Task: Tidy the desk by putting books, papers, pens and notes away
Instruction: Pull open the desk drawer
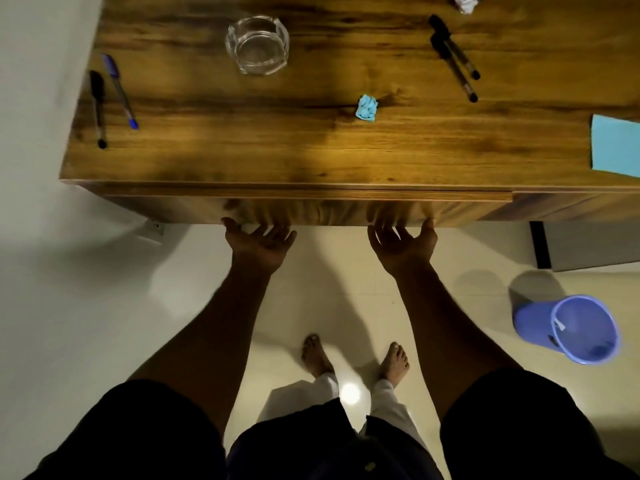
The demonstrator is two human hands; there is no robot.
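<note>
Left hand (260, 241) palm-up; crumpled blue note (366, 107)

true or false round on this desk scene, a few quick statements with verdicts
1. A blue pen lies near the left edge of the desk. True.
2. The ashtray holds the crumpled blue note. False: the note lies on the desk, apart from the ashtray.
3. The bin stands on the desk. False: it is on the floor.
4. The left hand and right hand are both at the drawer front. True.
</note>
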